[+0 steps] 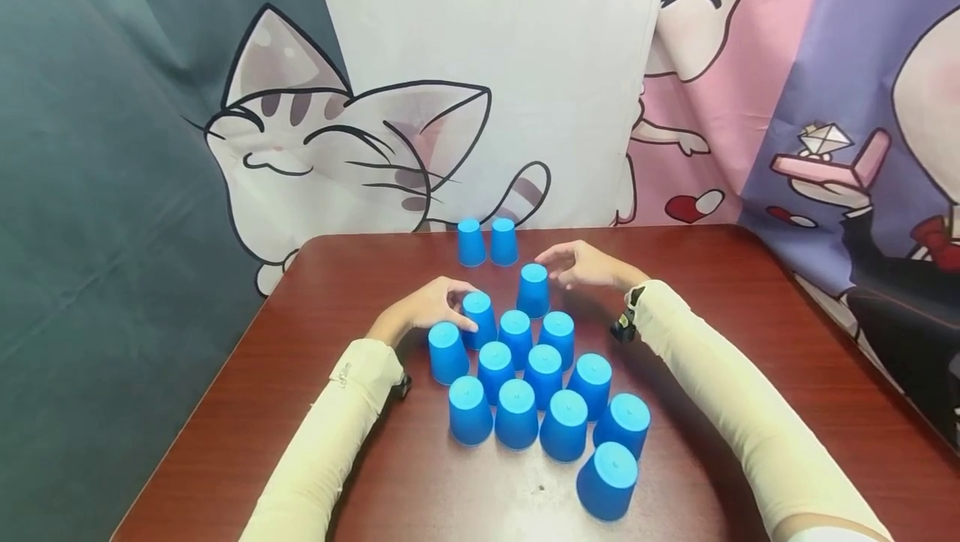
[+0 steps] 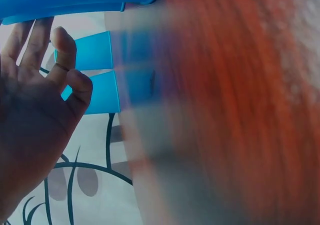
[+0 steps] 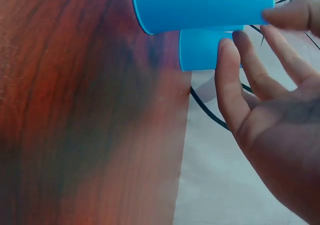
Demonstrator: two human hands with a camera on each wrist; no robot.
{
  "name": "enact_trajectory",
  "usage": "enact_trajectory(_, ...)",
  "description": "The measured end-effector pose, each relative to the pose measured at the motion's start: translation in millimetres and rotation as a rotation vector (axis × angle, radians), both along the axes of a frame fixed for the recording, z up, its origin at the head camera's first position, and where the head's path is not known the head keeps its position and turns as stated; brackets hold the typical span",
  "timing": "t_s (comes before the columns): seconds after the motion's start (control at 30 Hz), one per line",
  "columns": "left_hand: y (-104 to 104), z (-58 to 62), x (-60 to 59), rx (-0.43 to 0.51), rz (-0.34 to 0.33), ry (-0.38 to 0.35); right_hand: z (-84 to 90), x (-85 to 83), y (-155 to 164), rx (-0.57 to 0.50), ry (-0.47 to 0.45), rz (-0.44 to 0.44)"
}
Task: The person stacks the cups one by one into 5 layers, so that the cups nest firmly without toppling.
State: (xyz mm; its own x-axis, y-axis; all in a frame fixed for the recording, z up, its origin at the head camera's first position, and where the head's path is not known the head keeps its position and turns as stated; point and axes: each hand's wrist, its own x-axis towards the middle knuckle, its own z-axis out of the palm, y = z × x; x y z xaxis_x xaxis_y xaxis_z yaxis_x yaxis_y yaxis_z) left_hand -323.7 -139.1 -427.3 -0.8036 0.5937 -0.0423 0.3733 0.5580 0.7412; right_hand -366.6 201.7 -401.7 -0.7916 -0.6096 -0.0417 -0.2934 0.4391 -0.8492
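Lone upside-down cup [image 1: 533, 291] is flanked: right hand [image 1: 581, 265] just right of it, fingers apart, nearer; left hand [image 1: 431, 306] left, relaxed, touching another cup [image 1: 479, 318].

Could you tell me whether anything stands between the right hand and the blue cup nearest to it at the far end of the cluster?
Nothing visible does. The right hand hovers open just right of the upturned blue cup, with only bare table between them. The left hand rests at another cup on the cluster's left.
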Motion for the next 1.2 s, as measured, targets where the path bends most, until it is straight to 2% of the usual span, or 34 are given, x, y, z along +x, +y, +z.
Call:
enact_trajectory(0.13, -1, -3.4, -3.2, 0.001, 0.011, -0.008, -5.3, 2.9, -2, -0.019, 0.009, 0.014)
enact_trajectory(0.23, -1, -5.5, -5.3, 0.001, 0.011, -0.008, -10.8, 4.1, -6, -0.028, 0.011, -0.008)
enact_trajectory(0.63, -1, -8.8, -10.2, 0.003, 0.018, -0.034, -25.2, 3.5, -20, 0.022, 0.051, -0.072)
enact_trajectory(1.2, 2, -3.8, -13.0, -0.033, 0.043, -0.046, -16.3, -20.9, -29, -0.064, 0.093, -0.454)
